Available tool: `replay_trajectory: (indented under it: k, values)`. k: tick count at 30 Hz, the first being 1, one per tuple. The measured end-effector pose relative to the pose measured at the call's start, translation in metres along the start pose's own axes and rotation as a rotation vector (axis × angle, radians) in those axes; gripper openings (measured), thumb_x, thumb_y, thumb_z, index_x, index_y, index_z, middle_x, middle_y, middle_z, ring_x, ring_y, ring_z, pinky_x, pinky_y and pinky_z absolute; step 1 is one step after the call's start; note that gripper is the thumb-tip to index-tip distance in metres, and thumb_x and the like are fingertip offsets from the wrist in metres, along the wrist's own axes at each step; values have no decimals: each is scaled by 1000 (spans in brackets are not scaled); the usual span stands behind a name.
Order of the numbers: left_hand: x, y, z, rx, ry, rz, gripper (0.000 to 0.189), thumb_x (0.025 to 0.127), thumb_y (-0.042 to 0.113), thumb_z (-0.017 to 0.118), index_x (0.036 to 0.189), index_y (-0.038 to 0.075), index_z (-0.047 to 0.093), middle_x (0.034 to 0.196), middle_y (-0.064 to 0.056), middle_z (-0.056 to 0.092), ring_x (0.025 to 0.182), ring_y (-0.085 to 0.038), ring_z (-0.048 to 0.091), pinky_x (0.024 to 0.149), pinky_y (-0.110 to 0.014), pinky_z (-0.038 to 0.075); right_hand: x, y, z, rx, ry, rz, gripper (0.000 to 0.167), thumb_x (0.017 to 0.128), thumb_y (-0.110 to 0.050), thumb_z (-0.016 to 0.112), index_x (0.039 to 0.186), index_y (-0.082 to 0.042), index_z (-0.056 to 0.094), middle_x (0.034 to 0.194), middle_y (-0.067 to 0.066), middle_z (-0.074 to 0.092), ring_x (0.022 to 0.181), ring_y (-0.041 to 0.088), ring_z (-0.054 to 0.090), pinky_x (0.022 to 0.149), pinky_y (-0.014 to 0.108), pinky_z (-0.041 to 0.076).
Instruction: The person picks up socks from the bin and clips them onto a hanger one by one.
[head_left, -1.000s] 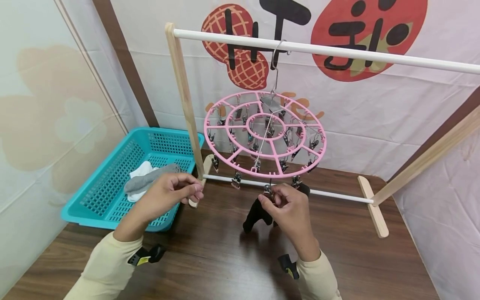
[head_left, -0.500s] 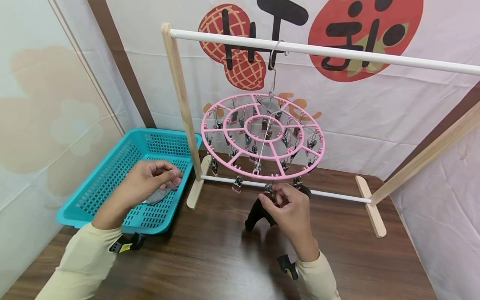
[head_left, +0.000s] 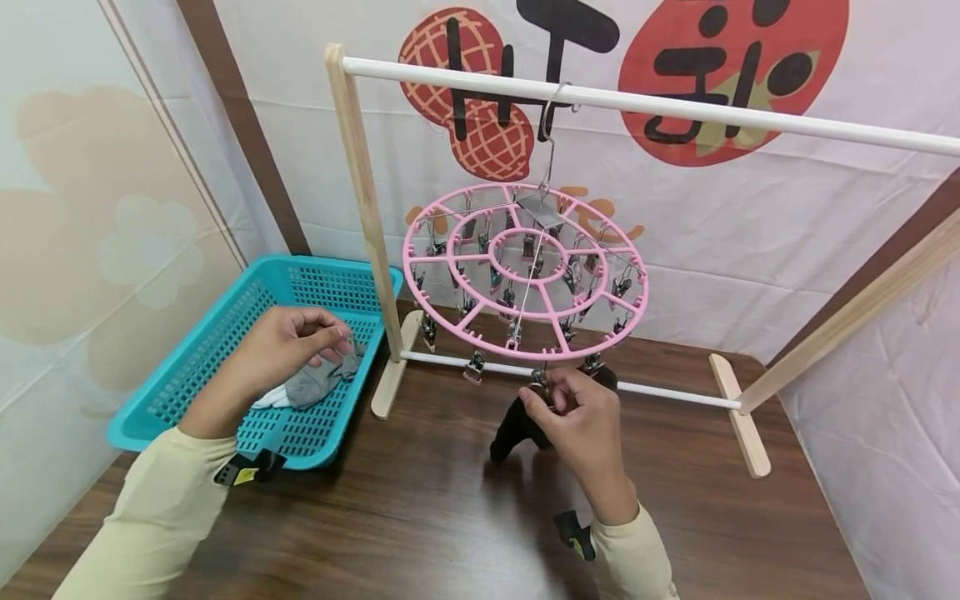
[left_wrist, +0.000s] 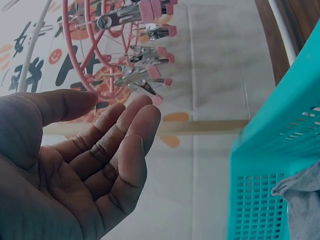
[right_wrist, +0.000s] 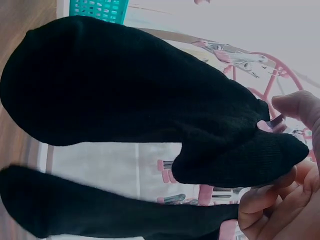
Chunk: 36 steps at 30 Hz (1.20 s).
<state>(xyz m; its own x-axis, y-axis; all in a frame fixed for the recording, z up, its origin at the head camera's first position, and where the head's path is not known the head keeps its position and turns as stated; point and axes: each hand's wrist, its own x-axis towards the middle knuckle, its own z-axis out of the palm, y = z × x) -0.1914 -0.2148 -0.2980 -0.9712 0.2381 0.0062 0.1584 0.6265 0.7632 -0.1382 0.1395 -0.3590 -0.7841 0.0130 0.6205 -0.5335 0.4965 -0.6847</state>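
Note:
My right hand (head_left: 577, 417) pinches the cuff of a black sock (head_left: 517, 429) just below a metal clip with pink tips. In the right wrist view, the clip (right_wrist: 272, 125) bites the cuff between thumb and fingers. A second black sock (right_wrist: 100, 205) hangs beside it. The clips belong to a round pink clip hanger (head_left: 558, 321) on a white rail. Over the blue-green basket (head_left: 135, 425), my left hand (head_left: 281, 350) is held with fingers loosely bent and nothing between them. Grey socks (head_left: 311, 387) and a white piece (head_left: 272, 400) lie inside the basket, partly behind that hand.
The rack has a white top rail (head_left: 675, 104), wooden posts (head_left: 360, 192) and a low white bar (head_left: 675, 392). Several free clips (head_left: 474, 367) dangle from the hanger. A printed cloth wall (head_left: 750, 250) stands behind, and dark wood tabletop (head_left: 420, 517) lies in front.
My left hand has moved left, from beside the rack post to over the basket. The right hand stays at the sock cuff and clip.

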Motion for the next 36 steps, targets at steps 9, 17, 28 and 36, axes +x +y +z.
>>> replay_trajectory:
  k: [9,17,28,36]
  values:
    - [6,-4,-5,-2,-40,-27,31,101,28,52,105,0,66,94,-11,71,78,-17,66,69,-32,52,2,3,-1,-33,21,-18,26,74,-11,82,74,-10,56,58,-9,35,52,6,34,46,21,26]
    - [13,-11,-9,-19,-37,-47,31,101,26,52,105,-2,65,94,-15,71,76,-14,67,65,-30,52,2,5,-1,-73,66,49,27,75,-9,82,87,-6,58,58,-6,39,49,7,36,46,23,31]
    - [20,-20,-10,-26,-48,-69,31,102,23,50,107,-5,64,95,-17,71,77,-20,67,65,-31,52,1,6,-2,-297,134,146,45,79,-25,79,51,-15,46,45,-10,37,43,8,35,43,26,25]
    - [22,-27,-10,-18,-59,-83,32,102,23,50,110,-5,63,95,-16,71,75,-14,67,64,-30,52,0,3,-4,-283,23,313,46,95,-38,60,54,-21,68,41,-15,50,38,6,46,41,30,32]
